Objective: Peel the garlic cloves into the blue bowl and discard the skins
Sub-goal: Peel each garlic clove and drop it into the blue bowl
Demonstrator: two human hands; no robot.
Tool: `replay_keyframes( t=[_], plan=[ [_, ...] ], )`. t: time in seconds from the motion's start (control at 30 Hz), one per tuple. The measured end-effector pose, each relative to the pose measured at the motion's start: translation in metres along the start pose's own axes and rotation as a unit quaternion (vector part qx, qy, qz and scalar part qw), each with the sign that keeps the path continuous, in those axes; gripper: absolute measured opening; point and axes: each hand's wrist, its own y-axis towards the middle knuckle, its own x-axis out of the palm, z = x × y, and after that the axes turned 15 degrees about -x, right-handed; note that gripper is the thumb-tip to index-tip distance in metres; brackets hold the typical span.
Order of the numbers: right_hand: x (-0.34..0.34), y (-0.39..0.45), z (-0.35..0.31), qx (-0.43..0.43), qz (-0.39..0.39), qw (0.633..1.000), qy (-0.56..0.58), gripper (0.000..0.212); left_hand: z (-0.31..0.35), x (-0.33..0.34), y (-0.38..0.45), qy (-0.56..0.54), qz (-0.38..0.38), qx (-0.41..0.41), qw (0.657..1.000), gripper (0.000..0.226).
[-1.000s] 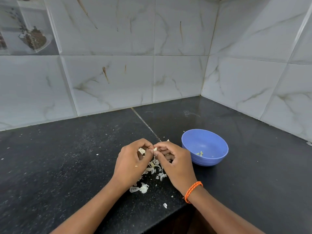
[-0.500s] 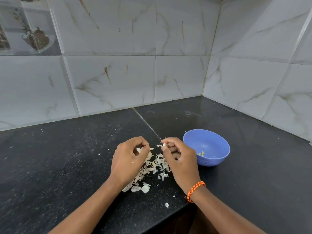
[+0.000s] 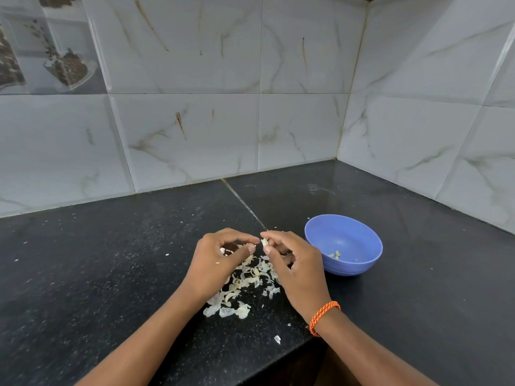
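Clove pinched upright in right hand fingertips; left hand curled, apparently empty, at its 9 o'clock. Bowl lies at 3 o'clock, nearer the right hand.

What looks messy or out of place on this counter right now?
Papery garlic skins lie scattered loose on the black counter under and between the hands, with stray flakes near the front edge. None are gathered or binned yet. The blue bowl stands upright, holding only a few small pieces. Nothing looks broken.
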Motion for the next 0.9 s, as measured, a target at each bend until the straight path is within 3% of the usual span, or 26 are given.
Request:
replay_keyframes(
  t=[0.1, 0.33, 0.63, 0.9],
  plan=[
    [-0.0005, 0.0005, -0.003, 0.016, -0.008, 1.0, 0.011, 0.03, 0.002, 0.0047, -0.0018, -0.039, -0.031, -0.016, 0.999, 0.01],
    [0.0002, 0.0007, -0.0054, 0.011, -0.032, 0.999, -0.001, 0.039, 0.0014, 0.0075, -0.0029, -0.064, -0.012, -0.024, 0.998, 0.003],
    [0.0005, 0.0004, -0.0034, 0.025, -0.002, 1.0, -0.007, 0.021, -0.0003, 0.0105, -0.0038, -0.049, 0.008, -0.015, 0.999, 0.01],
    [0.0008, 0.0019, -0.0006, 0.027, -0.032, 0.999, 0.009, 0.01, 0.0013, 0.0103, -0.0046, -0.01, 0.032, 0.002, 0.999, 0.015]
  ],
)
